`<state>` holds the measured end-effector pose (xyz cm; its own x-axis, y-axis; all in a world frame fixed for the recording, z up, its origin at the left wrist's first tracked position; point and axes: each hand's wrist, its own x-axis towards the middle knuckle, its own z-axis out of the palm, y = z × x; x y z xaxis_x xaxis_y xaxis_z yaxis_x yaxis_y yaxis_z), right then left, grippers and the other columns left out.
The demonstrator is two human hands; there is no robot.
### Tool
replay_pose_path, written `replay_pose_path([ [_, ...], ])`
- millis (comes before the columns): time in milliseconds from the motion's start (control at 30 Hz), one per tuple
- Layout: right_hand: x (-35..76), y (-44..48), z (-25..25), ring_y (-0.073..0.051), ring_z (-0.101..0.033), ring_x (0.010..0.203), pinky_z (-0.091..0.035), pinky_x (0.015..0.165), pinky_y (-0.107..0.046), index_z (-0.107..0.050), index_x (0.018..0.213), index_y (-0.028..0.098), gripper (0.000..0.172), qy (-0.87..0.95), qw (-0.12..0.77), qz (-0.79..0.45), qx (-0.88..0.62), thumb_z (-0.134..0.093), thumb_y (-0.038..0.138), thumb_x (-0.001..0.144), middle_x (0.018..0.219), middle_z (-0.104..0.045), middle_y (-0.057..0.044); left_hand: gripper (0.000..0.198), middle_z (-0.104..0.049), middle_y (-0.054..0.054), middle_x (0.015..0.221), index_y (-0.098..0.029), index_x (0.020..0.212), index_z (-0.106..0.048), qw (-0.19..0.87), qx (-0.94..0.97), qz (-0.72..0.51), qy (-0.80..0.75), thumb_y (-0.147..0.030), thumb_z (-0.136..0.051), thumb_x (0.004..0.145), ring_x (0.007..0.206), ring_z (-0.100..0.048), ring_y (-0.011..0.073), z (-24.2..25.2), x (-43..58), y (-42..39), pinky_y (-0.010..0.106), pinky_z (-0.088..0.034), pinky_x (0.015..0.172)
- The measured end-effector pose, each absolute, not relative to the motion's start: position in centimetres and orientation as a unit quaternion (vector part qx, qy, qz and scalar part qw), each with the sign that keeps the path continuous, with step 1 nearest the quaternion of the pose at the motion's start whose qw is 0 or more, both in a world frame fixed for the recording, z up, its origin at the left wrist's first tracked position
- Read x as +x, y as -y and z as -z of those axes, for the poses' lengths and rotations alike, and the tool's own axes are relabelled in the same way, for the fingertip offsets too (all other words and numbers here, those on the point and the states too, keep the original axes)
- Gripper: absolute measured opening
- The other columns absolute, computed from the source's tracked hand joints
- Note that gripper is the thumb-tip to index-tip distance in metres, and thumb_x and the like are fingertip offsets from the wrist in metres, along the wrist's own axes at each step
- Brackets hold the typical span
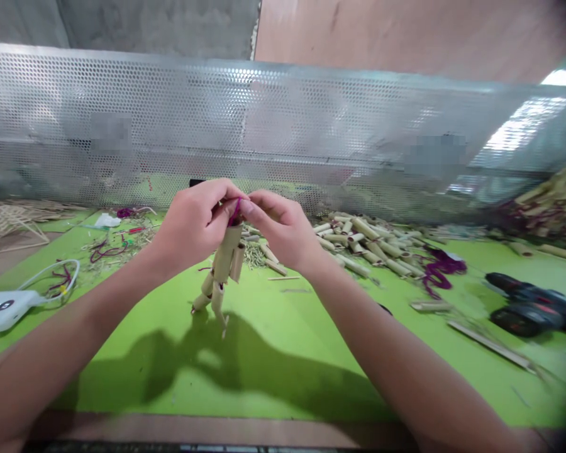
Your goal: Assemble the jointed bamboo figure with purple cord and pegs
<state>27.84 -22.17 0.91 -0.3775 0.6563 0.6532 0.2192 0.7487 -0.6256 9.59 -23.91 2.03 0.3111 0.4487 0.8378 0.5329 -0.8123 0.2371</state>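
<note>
A jointed figure (225,255) made of short bamboo-like tubes hangs above the green tabletop. Purple yarn (236,211) comes out at its top. My left hand (200,214) is closed, its thumb and fingers pinching the yarn just over the figure's top tube. From the other side my right hand (278,223) pinches the same yarn, its fingertips meeting those of the left. The fingers partly hide the figure's top and the yarn between them. Lower tubes dangle loosely, tilted, over their shadow.
Cut tube pieces (368,239) lie piled behind my right hand, with purple yarn (441,270) beside them. A cordless drill (532,305) rests at the right. A white power bank (7,308) with a cable is at the left. A perforated metal screen (170,126) stands along the back.
</note>
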Motion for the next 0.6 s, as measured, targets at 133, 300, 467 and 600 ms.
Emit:
replay_pose_path([
  [133, 27.9, 21.8, 0.1, -0.021, -0.065, 0.104, -0.055, 0.085, -0.034, -0.059, 0.125, 0.024, 0.048, 0.775, 0.433, -0.377, -0.264, -0.076, 0.049, 0.087, 0.121, -0.066, -0.007, 0.019, -0.073, 0.002, 0.080, -0.018, 0.092, -0.069, 0.059, -0.800, 0.509, 0.312, -0.012, -0.052, 0.093, 0.069, -0.064, 0.0142, -2.4, 9.2, 24.2, 0.026, -0.048, 0.064],
  [300, 27.0, 22.0, 1.4, -0.021, -0.067, 0.093, -0.057, 0.079, -0.036, -0.057, 0.125, 0.022, 0.054, 0.758, 0.391, -0.431, -0.294, -0.081, 0.039, 0.080, 0.112, -0.067, -0.006, 0.020, -0.074, 0.002, 0.081, -0.018, 0.091, -0.069, 0.070, -0.807, 0.500, 0.307, -0.010, -0.051, 0.093, 0.072, -0.067, 0.0149, -2.9, 9.3, 24.5, 0.027, -0.049, 0.065],
  [467, 26.0, 23.2, 1.6, -0.020, -0.070, 0.076, -0.058, 0.066, -0.033, -0.062, 0.101, 0.021, 0.021, 0.710, 0.385, -0.497, -0.317, -0.071, 0.032, 0.085, 0.088, -0.069, -0.003, 0.020, -0.074, 0.001, 0.082, -0.019, 0.088, -0.069, 0.050, -0.827, 0.468, 0.308, -0.010, -0.051, 0.092, 0.073, -0.067, 0.0154, -3.9, 9.6, 25.0, 0.027, -0.050, 0.065],
  [600, 25.7, 24.4, 1.5, -0.020, -0.071, 0.076, -0.061, 0.065, -0.032, -0.062, 0.096, 0.019, 0.028, 0.652, 0.375, -0.615, -0.237, -0.075, 0.042, 0.085, 0.086, -0.069, -0.004, 0.018, -0.073, -0.001, 0.075, -0.020, 0.088, -0.071, -0.007, -0.824, 0.453, 0.341, -0.014, -0.054, 0.093, 0.062, -0.063, 0.0131, -5.1, 9.3, 26.0, 0.026, -0.046, 0.058],
])
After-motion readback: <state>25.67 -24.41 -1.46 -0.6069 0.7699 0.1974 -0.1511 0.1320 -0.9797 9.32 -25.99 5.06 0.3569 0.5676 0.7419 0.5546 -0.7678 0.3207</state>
